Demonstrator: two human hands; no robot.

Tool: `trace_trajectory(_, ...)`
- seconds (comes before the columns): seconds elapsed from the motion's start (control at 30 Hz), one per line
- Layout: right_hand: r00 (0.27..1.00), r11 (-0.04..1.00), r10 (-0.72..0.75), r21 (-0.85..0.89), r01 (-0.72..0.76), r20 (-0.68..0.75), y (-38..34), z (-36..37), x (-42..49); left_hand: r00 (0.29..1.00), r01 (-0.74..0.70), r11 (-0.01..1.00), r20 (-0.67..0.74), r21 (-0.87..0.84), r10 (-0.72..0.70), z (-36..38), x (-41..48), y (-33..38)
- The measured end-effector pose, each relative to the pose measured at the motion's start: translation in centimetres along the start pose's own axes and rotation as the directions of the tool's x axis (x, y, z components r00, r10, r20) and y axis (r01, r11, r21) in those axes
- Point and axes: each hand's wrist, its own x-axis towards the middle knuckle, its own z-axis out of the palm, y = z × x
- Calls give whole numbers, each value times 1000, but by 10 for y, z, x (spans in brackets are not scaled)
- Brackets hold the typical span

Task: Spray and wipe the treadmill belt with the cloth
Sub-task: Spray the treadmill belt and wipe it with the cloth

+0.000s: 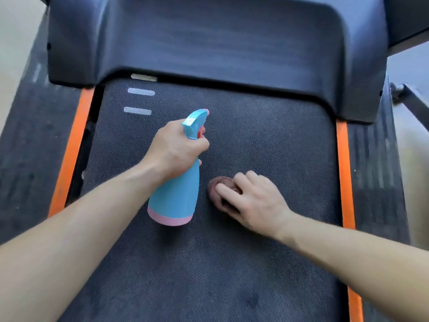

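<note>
Your left hand [176,152] is gripping the bottle [176,194], nozzle forward; right hand [253,201] is clutching the cloth [214,184] just beside it on the belt [267,135].

Dark textured treadmill belt [255,135], brownish bunched cloth [217,185] directly on it

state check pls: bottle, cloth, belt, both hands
spray bottle: held by the neck, tilted, nozzle end away from the person
cloth: bunched, on the belt, mostly covered by the right hand
treadmill belt: bare apart from the cloth; wet or dry cannot be told
left hand: grips the spray bottle
right hand: fingers curled over the cloth
</note>
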Motion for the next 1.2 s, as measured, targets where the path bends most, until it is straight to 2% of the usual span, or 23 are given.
trace_trajectory(0.03, 1000, 1000, -9, 8, 9, 18, 6, -1, 2, 1000, -5, 1000, -5, -5, 5, 1, -2, 0)
trace_trajectory(0.1, 993, 994, 108, -30, -110, -50, 27, 1, 33, 1000, -17, 1000, -8, -7, 17, 1, -3, -1)
trace_trajectory(0.2, 887, 890, 424, -97, -445, -180, 68, -1, 99, 999, -32, 999, 0, -38, 32, -1, -4, -4)
trace_trajectory(0.27, 833, 837, 518, -87, -541, -192, 72, 2, 110, 999, -29, 996, -15, -80, 28, -4, -6, -6)
trace_trajectory(0.3, 834, 842, 509, -78, -534, -214, 61, 5, 102, 999, -31, 994, -21, -102, 29, -6, -7, -7)
trace_trajectory(0.33, 866, 879, 451, -62, -473, -218, 43, 7, 85, 999, -32, 992, -27, -123, 29, -7, -9, -8)
trace_trajectory(0.4, 971, 980, 199, 2, -200, -133, 2, 7, 38, 999, -31, 989, -27, -146, 28, -10, -12, -11)
trace_trajectory(0.43, 995, 998, 62, 21, -61, -80, -12, 7, 16, 1000, -23, 987, -14, -158, 21, -10, -14, -12)
trace_trajectory(0.47, 999, 999, -22, 30, 23, -37, -14, 7, 4, 1000, -14, 985, 2, -172, 15, -10, -17, -13)
trace_trajectory(0.5, 999, 999, -35, 33, 35, -7, -7, 6, 5, 1000, -11, 984, 15, -180, 14, -9, -19, -15)
trace_trajectory(0.53, 1000, 1000, 9, 16, -9, -10, 6, 5, 15, 1000, -11, 984, 26, -178, 15, -8, -21, -17)
trace_trajectory(0.6, 973, 978, 204, -21, -207, -105, 33, 5, 52, 998, -2, 984, 58, -176, 12, -9, -23, -19)
trace_trajectory(0.67, 887, 893, 439, -34, -448, -144, 62, 0, 85, 997, -9, 978, 70, -208, 24, -9, -19, -19)
trace_trajectory(0.73, 814, 821, 564, -6, -570, -138, 71, -2, 92, 997, -32, 974, 66, -226, 48, -7, -17, -18)
trace_trajectory(0.8, 842, 855, 510, -1, -519, -176, 57, 0, 73, 996, -55, 973, 52, -223, 68, -7, -16, -16)
trace_trajectory(0.87, 926, 933, 355, -13, -360, -125, 39, -1, 31, 993, -86, 972, 65, -220, 103, -5, -15, -8)
trace_trajectory(0.9, 945, 949, 313, -5, -315, -94, 37, -2, 13, 991, -96, 972, 67, -215, 113, -3, -13, -3)
trace_trajectory(0.93, 940, 943, 333, 9, -333, -75, 44, -5, 2, 990, -106, 975, 66, -197, 121, 0, -11, 2)
trace_trajectory(0.97, 908, 911, 412, 24, -411, -71, 56, -8, 0, 990, -113, 980, 65, -167, 125, 4, -9, 7)
trace_trajectory(1.07, 737, 742, 662, -20, -671, -137, 107, -17, 18, 987, -143, 989, 73, -32, 145, 16, -5, 21)
trace_trajectory(1.13, 632, 631, 761, -57, -774, -148, 140, -25, 32, 980, -187, 980, 76, 66, 182, 24, -2, 30)
trace_trajectory(1.2, 569, 567, 807, -66, -821, -155, 155, -30, 40, 975, -216, 971, 64, 100, 211, 28, 3, 35)
